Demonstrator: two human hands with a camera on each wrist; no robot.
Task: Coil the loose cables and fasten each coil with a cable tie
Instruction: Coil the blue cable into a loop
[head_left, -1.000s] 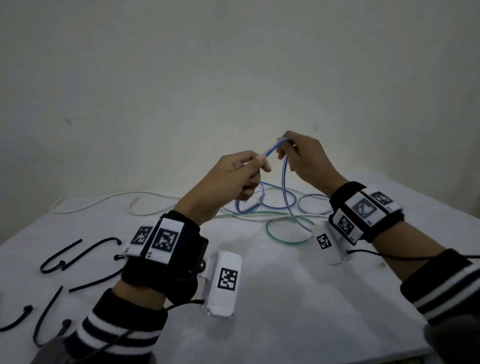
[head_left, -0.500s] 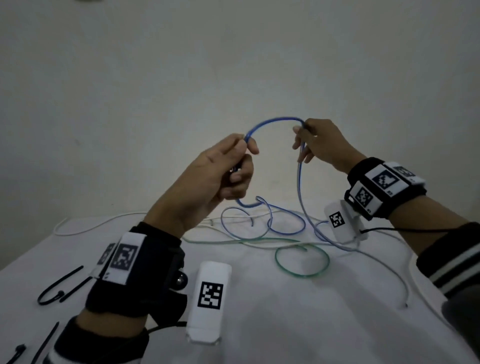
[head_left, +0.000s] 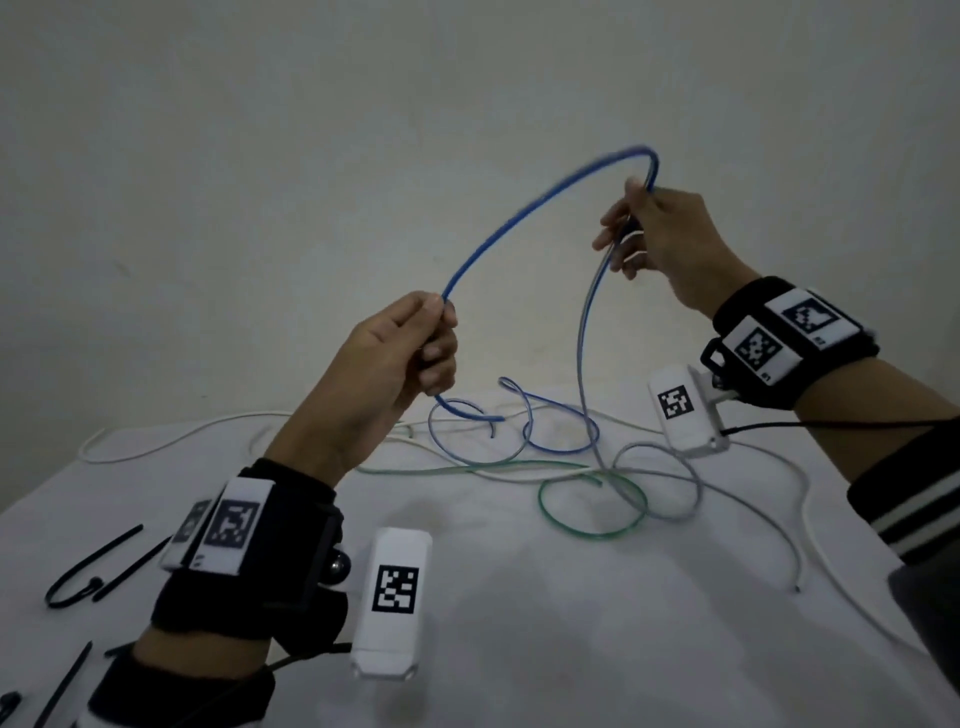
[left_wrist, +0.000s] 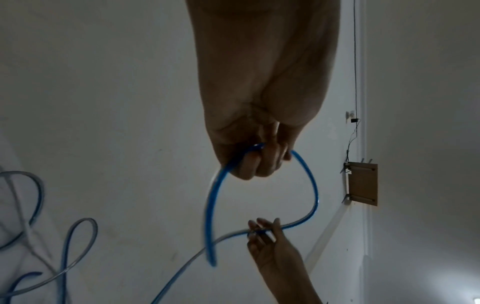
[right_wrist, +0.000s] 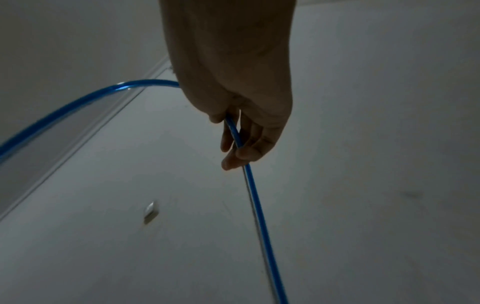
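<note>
Both hands were raised above the tabletop, left hand lower and to the left, right hand higher and to the right, well apart. The held cable arched between them; one short end hung below the left hand, the long run dropped from the right hand to the tabletop. There it lay in loops among the other loose cables, spread across the far middle and right of the tabletop, in front of the wall. Cable ties lay at the near left edge, well apart from the cables.
</note>
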